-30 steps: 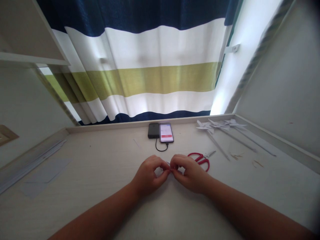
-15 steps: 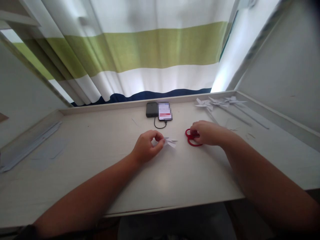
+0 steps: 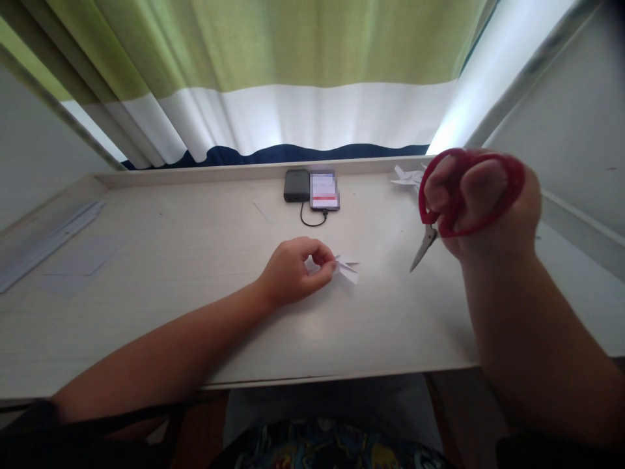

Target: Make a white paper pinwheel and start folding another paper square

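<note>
My left hand (image 3: 297, 273) is closed over the desk, pinching a small folded white paper pinwheel (image 3: 347, 270) between thumb and fingertips. The pinwheel's points stick out to the right of my fingers, while the rest is partly hidden by the hand. Up on the right, close to the camera, my right hand (image 3: 510, 228) is closed around scissors (image 3: 455, 212) with red handles. Fingers pass through the handle loops. The short metal blade tip points down and left, apart from the pinwheel, and the blades look together.
A dark power bank (image 3: 297, 186) and a phone (image 3: 324, 190), joined by a cable, lie at the desk's back. Finished-looking paper pinwheels (image 3: 407, 177) sit behind my right hand, partly covered. Paper sheets (image 3: 81, 256) and a long paper stack (image 3: 53, 242) lie left.
My right hand has lifted the red scissors off the desk, up and toward the camera. My left hand still pinches the paper pinwheel in nearly the same place. The view has tilted down.
</note>
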